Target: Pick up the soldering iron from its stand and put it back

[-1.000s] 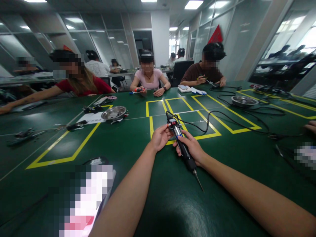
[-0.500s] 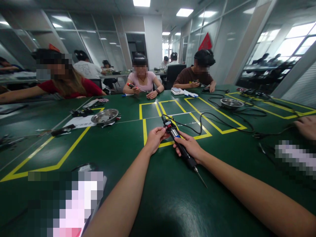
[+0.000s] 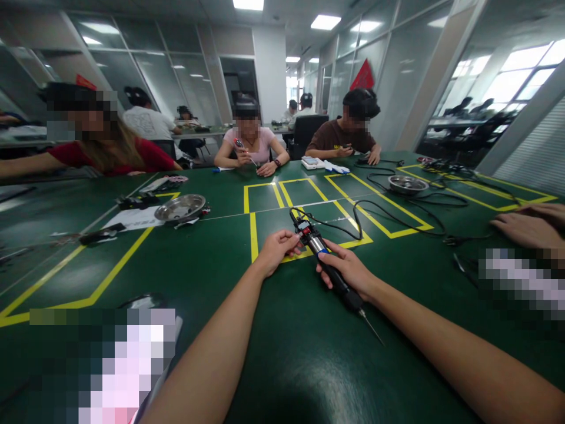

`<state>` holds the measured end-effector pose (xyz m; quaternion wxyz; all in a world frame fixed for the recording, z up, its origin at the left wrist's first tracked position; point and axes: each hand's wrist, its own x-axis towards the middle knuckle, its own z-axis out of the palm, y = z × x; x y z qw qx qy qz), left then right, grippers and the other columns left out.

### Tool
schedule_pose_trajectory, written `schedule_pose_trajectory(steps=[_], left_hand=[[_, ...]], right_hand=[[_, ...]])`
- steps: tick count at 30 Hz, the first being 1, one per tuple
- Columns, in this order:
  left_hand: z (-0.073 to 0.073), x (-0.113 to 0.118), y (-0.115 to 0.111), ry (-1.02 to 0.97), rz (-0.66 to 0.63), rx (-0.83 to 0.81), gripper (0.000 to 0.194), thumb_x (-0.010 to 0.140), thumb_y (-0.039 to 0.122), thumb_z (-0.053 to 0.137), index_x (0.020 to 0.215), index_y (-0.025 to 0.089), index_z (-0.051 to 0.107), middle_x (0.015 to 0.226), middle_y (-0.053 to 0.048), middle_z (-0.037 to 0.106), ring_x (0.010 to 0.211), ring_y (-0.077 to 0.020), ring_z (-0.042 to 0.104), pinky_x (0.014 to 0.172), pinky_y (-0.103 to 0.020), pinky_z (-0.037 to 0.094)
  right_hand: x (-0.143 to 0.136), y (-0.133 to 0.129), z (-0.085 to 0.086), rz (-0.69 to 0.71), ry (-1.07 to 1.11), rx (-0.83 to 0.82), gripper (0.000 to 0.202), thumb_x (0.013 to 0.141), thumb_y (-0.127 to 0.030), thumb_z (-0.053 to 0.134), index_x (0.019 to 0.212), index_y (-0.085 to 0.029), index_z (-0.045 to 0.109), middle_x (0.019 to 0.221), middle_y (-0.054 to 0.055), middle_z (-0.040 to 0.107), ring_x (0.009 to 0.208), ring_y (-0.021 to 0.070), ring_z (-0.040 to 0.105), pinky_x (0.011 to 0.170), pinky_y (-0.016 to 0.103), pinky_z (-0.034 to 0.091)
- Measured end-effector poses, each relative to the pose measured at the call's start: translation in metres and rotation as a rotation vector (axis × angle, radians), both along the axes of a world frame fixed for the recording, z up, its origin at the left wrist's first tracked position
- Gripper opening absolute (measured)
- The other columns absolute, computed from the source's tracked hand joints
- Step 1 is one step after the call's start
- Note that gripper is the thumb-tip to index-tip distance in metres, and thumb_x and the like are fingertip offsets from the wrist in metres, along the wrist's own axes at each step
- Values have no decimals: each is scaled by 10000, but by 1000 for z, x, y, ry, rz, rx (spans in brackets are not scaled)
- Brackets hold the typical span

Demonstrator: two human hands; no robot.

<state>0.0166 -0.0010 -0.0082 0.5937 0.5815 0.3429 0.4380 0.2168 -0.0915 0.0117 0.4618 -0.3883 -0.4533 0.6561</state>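
My right hand (image 3: pixel 348 268) is wrapped around the middle of a black electric screwdriver (image 3: pixel 338 281) with a silver and blue section. The tool lies slanted over the green table, its long thin bit pointing down to the right, towards me. At its far end, by a red part and the cord, my left hand (image 3: pixel 277 252) has its fingers closed in a pinch against the housing. The exact contact of the left fingertips is hard to make out. A black cord (image 3: pixel 358 221) loops away from the tool to the right.
Yellow tape (image 3: pixel 253 235) marks rectangles on the green table (image 3: pixel 300 365). Metal bowls stand left (image 3: pixel 180 209) and right (image 3: pixel 408 185). Papers (image 3: pixel 136 218) and dark parts lie on the left. Several people sit around, and another person's hands (image 3: pixel 527 227) rest at the right edge.
The screwdriver's bit end has shifted slightly right and nearer to me, with my right hand on it. The left thumb sits slightly lower. At the right edge, more of another person's hands shows.
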Motion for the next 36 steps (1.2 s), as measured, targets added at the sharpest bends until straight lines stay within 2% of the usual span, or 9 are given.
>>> schedule_pose_trajectory(steps=[8,12,16,18,21,23,25,29,36], left_hand=[[3,0,-2,-12,-56,-16,327,797,431,671,854,111,629,827,-105,695,630,-125,634,612,-254,498],[2,1,-1,7,-28,-23,304,820,396,656,907,106,635,925,-141,701,673,-135,654,607,-245,490],[0,-1,2,-37,16,-67,271,826,346,662,919,94,623,938,-165,700,691,-149,668,592,-242,487],[-1,-2,3,-63,22,-82,267,826,330,665,923,86,617,935,-171,699,695,-152,671,596,-244,490],[-1,-3,4,-84,20,-90,271,824,323,669,924,78,612,930,-175,699,693,-153,673,607,-249,497],[-2,-4,4,-85,24,-92,269,825,320,669,926,77,610,924,-173,699,695,-152,674,614,-249,500],[-2,-4,4,-77,30,-97,264,826,315,668,928,80,607,921,-169,700,701,-152,675,619,-248,502],[-2,-4,4,-66,29,-92,248,835,310,657,927,85,607,928,-166,701,714,-155,677,631,-252,504],[-1,-4,4,-73,35,-98,220,837,287,650,921,89,602,910,-161,701,709,-159,677,630,-255,502]], right_hand=[[0,-2,1,9,12,-10,704,837,-321,642,1469,-265,335,728,15,674,473,124,594,411,214,481],[18,7,1,-18,-98,-10,717,815,-312,669,1459,-258,358,736,26,674,491,134,594,431,238,499],[76,42,9,-236,-475,52,756,804,-336,676,1472,-225,342,718,32,671,492,150,591,456,264,495],[114,68,22,-336,-864,92,698,836,-368,633,1453,-162,378,755,76,686,496,152,600,480,257,469],[163,105,47,-338,-1708,145,525,912,-383,515,1346,-87,501,912,170,688,680,151,668,617,246,426],[184,122,61,-348,-1891,135,491,919,-324,526,1340,-71,505,1090,269,631,899,229,670,731,315,417],[194,130,68,-326,-1952,108,456,896,-232,570,1331,-101,528,1183,317,579,1013,314,631,801,401,406],[197,135,63,-187,-2048,65,357,863,-150,557,1209,-136,646,1157,285,611,1055,394,593,830,485,392],[191,136,58,-109,-2120,43,402,911,-181,467,1289,-144,595,1185,290,589,1064,359,586,811,446,390]])
